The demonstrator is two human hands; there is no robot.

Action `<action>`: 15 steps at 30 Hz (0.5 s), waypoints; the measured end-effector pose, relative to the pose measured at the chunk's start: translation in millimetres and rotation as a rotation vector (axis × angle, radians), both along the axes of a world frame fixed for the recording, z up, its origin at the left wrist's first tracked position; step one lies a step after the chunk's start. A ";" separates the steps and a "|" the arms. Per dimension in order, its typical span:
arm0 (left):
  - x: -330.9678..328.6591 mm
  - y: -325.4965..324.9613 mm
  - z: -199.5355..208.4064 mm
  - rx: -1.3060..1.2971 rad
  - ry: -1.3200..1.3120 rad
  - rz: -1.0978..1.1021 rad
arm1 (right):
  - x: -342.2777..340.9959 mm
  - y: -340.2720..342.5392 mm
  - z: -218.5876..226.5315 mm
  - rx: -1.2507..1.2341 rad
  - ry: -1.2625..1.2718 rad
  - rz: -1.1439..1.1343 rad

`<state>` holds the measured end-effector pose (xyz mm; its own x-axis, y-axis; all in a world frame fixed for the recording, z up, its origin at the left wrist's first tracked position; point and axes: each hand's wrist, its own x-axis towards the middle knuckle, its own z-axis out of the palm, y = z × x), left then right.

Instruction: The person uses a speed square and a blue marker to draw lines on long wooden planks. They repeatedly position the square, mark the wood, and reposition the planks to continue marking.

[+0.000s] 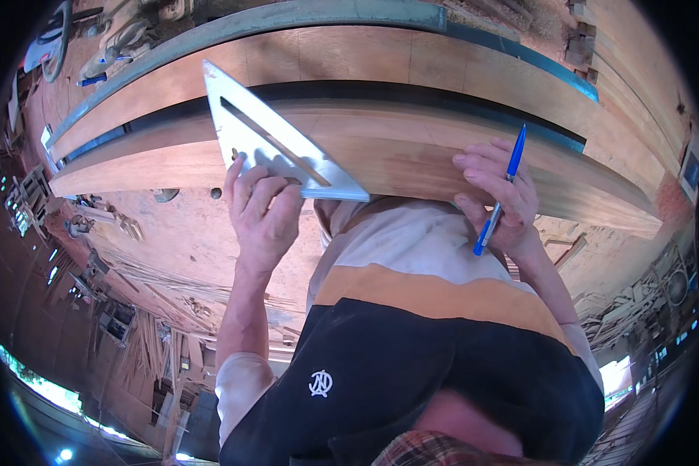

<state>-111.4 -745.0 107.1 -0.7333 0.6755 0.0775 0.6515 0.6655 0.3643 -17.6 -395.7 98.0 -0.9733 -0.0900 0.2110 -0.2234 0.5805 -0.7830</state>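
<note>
My left hand point(266, 206) grips the base edge of a silver triangular speed square point(266, 121), its fingers closed along that edge. The square lies across the near wooden board point(412, 159), its long point reaching toward the far side. Over the right part of the same board is my right hand point(514, 194), with a blue ballpoint pen point(516, 155) lodged between its fingers. The pen slants upward, one blue end beyond the fingers and the other below the palm. My right fingertips are close to the board; whether they touch it I cannot tell.
Behind the near board runs a second wooden board point(349, 58), with a dark gap between them. A blue-green metal rail point(287, 25) borders it on the far side. Tools point(120, 48) lie at the far left. Wood scraps point(637, 311) are heaped on the right.
</note>
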 end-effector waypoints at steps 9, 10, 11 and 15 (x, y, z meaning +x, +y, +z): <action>-41.9 -104.5 16.9 -0.160 0.073 0.239 | -22.8 -2.8 -5.5 -0.068 0.000 0.048; -46.7 -114.1 17.2 -0.177 0.064 0.265 | -24.6 -2.1 -6.1 -0.064 -0.001 0.043; -50.9 -122.3 17.7 -0.181 0.069 0.276 | -26.4 -2.2 -5.6 -0.059 0.001 0.045; -59.0 -128.4 21.1 -0.204 0.078 0.233 | -30.7 -2.3 -3.5 -0.038 0.016 0.040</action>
